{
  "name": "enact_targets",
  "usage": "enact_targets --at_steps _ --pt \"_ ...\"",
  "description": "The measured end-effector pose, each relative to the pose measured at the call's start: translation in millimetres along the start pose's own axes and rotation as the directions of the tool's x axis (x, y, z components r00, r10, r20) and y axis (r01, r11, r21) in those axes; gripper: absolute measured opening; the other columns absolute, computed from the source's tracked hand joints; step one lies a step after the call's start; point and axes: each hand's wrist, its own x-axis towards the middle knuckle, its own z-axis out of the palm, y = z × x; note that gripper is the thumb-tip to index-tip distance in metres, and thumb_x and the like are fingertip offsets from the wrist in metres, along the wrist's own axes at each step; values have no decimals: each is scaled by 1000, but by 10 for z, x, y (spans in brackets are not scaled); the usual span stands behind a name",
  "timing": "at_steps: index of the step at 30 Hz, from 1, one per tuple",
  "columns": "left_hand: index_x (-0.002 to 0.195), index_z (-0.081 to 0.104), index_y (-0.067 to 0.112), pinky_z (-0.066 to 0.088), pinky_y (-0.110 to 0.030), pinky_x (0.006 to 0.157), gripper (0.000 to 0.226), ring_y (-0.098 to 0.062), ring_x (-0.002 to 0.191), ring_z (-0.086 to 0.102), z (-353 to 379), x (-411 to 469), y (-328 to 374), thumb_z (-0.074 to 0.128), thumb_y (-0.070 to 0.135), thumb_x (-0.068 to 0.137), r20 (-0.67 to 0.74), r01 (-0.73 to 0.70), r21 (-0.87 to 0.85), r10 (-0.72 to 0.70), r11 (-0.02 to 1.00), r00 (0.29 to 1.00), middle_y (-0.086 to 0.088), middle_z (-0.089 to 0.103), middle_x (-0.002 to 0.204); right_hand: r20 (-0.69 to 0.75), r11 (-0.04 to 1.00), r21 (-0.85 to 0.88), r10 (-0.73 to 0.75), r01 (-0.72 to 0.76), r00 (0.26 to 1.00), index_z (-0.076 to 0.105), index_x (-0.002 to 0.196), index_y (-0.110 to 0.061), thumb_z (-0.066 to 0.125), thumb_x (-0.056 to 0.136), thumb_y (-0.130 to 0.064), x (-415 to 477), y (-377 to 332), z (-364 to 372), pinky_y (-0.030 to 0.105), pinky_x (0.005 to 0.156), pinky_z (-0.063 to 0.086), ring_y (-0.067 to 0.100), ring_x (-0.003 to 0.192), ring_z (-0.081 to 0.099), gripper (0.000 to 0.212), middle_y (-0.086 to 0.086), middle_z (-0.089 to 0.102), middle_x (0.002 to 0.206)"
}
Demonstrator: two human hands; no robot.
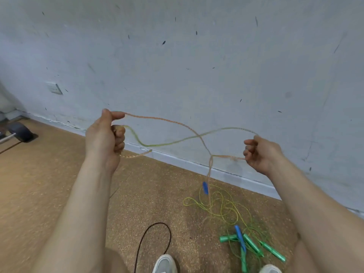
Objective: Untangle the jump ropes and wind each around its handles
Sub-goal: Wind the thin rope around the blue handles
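Two ropes stretched hand to hand, crossed midway

Left hand (106, 134) pinches the orange rope (157, 118) on top and grips the green rope (157, 144) below. Right hand (260, 152), fingers curled, holds them reversed. The crossing lies nearer the right hand; orange drops to a blue handle (205, 188) above the floor (59, 174) pile (222, 209).

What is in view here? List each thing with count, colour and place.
orange rope: one, orange, stretched between both hands
green rope: count unclear, yellow-green, one strand between the hands, coils on the floor
blue handles: two, blue, one dangling, one on the pile
green handles: four, green, floor near the right shoe
cable: one, black, floor
socket: one, white, wall
shoes: two, pale, bottom edge
left hand: grips both ropes
right hand: holds both ropes
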Motion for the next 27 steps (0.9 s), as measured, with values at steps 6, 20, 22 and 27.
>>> enact_targets --at_steps 6,20,22,27 --pt "110 66 30 19 -19 39 31 -9 41 28 -139 -37 81 40 42 100 60 -169 61 165 984 984 -2 42 56 -286 842 -538 -139 -39 948 50 125 -2 44 91 -15 293 174 -61 34 70 46 29 86 57 37 15 55 105" --pt "86 61 15 14 -19 35 35 -5 38 21 54 -74 179 40 39 101 114 -57 -321 99 945 989 5 37 49 701 458 -708 543 537 462 66 83 -16 54 97 -41 -519 1190 898 39 83 47 8 65 64 30 -4 68 67" --pt "91 63 14 17 -19 35 31 -6 38 24 -216 136 65 41 34 101 -151 -62 -246 25 967 988 5 40 54 683 676 -673 414 299 602 55 74 -15 59 94 -33 -451 1074 883 36 70 51 10 49 50 28 -6 50 54" --pt "92 63 4 42 -31 59 26 -28 70 56 -668 456 -342 51 27 90 -108 104 848 -22 519 994 -14 62 78 632 948 -202 318 -246 707 46 69 -15 43 100 -35 -491 486 942 25 46 50 18 61 45 37 -3 31 52"
